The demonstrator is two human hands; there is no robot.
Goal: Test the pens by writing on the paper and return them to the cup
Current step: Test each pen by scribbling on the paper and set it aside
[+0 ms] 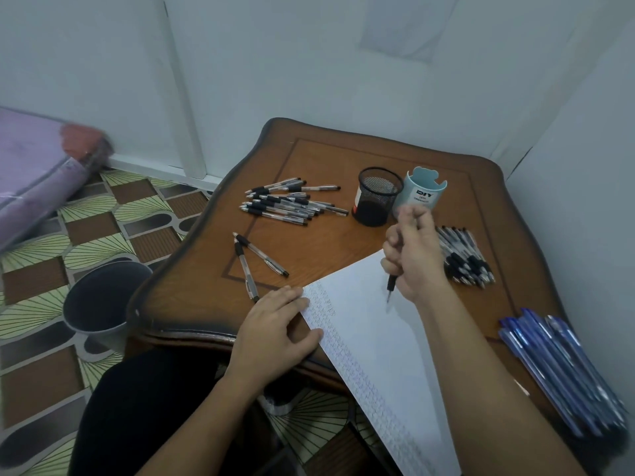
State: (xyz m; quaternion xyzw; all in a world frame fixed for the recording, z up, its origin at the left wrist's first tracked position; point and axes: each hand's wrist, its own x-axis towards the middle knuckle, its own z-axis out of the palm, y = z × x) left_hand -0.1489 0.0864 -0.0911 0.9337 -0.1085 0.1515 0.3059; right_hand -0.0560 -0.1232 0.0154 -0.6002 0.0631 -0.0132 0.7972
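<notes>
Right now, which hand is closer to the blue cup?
Right. The right hand, gripping a pen, is just in front of the blue cup. The left hand rests farther away on the paper's left edge.

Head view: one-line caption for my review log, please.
Right hand holds a pen tip-down over the paper while the left hand steadies its edge.

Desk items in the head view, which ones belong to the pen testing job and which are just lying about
Job:
right hand gripping a pen
left hand steadying the paper
loose black pens
mesh cup
blue organizer cup
blue pens

Lying about:
grey bin on the floor
purple bundle
</notes>
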